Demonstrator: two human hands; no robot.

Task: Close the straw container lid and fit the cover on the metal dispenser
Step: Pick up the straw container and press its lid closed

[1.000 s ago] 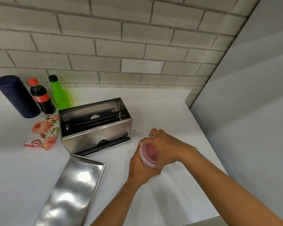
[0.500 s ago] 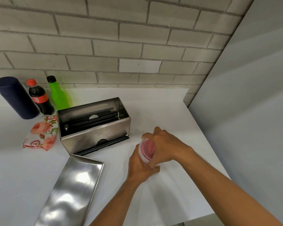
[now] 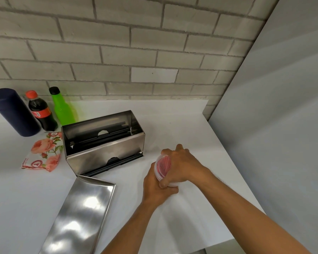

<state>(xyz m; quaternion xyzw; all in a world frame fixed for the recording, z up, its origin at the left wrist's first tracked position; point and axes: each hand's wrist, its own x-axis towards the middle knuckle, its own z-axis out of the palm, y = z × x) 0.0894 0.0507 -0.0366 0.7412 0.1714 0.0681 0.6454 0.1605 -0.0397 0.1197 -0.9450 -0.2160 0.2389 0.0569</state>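
A round clear straw container (image 3: 162, 166) with red straws inside stands on the white table, right of centre. My left hand (image 3: 154, 187) wraps its lower body from the near side. My right hand (image 3: 182, 166) lies over its top and right side, fingers curled on the lid rim. The open metal dispenser (image 3: 106, 154) sits to the left, its top uncovered, a black bar showing inside. Its shiny metal cover (image 3: 79, 219) lies flat on the table in front of it, apart from both hands.
A dark blue cylinder (image 3: 13, 112), a cola bottle (image 3: 41, 112) and a green bottle (image 3: 62, 109) stand at the back left by the brick wall. A floral packet (image 3: 43, 153) lies left of the dispenser. A grey wall (image 3: 275, 125) bounds the table's right edge.
Both hands stay on the straw container; the right hand has shifted slightly over the lid. The camera view has drifted a little.
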